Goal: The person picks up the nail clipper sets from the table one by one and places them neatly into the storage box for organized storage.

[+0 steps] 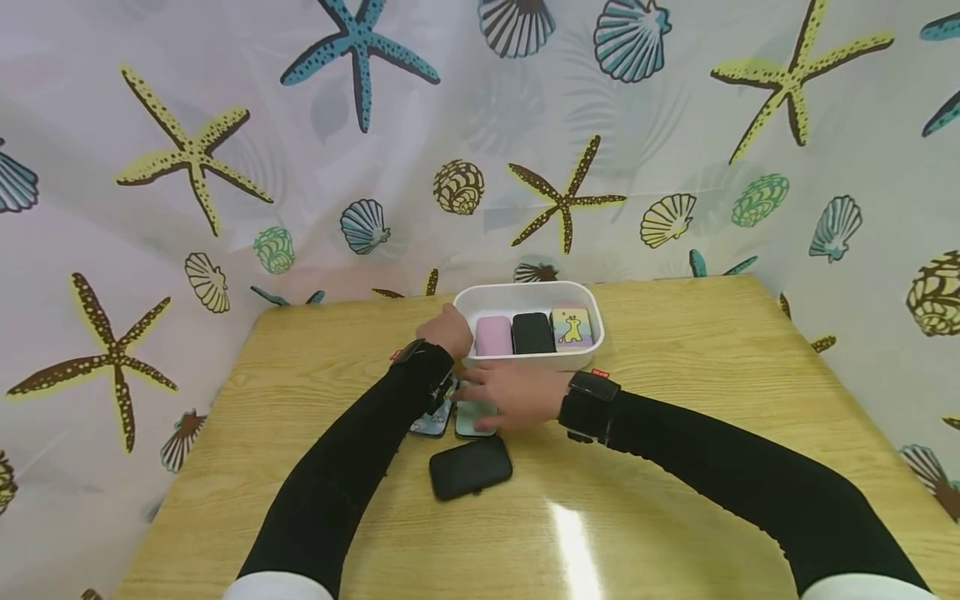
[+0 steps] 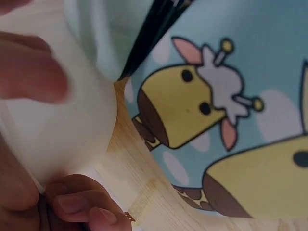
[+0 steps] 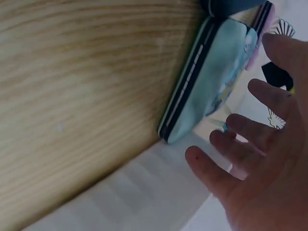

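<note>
My left hand (image 1: 447,331) is at the left end of a white bin (image 1: 525,363), its fingers curled by the bin's edge and its thumb (image 2: 33,74) in front of the white wall in the left wrist view. My right hand (image 1: 517,395) spreads its fingers above a mint green zippered case (image 1: 472,419) in front of the bin. In the right wrist view the fingers (image 3: 207,168) are apart and hold nothing. Beside the mint case lies a blue giraffe-print case (image 2: 269,115), partly hidden by my left arm in the head view.
Inside the bin, a pink case (image 1: 494,336), a black case (image 1: 532,333) and a pastel giraffe case (image 1: 572,328) stand side by side. Another black case (image 1: 471,468) lies nearer me on the wooden table (image 1: 675,492). A shell-print curtain (image 1: 420,150) hangs behind the table.
</note>
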A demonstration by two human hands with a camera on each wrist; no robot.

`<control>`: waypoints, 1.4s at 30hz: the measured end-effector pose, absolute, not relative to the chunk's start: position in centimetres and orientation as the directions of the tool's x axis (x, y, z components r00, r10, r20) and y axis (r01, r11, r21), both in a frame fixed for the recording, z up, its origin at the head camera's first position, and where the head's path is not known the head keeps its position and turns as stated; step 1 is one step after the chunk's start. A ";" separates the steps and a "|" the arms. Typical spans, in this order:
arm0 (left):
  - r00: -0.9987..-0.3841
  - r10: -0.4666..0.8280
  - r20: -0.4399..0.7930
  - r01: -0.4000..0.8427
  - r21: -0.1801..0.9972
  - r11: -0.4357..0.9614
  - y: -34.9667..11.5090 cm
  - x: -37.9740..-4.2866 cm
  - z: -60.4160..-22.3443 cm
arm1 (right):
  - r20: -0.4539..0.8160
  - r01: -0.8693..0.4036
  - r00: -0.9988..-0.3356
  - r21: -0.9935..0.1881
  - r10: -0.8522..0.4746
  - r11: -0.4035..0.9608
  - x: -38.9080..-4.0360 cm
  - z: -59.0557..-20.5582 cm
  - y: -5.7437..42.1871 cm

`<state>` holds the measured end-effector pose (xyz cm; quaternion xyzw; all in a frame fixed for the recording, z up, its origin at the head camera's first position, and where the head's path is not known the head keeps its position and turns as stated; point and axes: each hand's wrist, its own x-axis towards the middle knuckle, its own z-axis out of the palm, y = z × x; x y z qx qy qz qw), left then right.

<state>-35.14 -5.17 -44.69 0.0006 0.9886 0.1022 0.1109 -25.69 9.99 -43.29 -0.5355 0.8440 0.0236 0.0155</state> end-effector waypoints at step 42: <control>-0.973 0.023 -0.228 -0.033 0.241 0.970 -5.4 -35.0 -44.6 | -0.059 -0.849 -0.522 -0.058 -0.851 0.525 -23.8 -44.1 14.0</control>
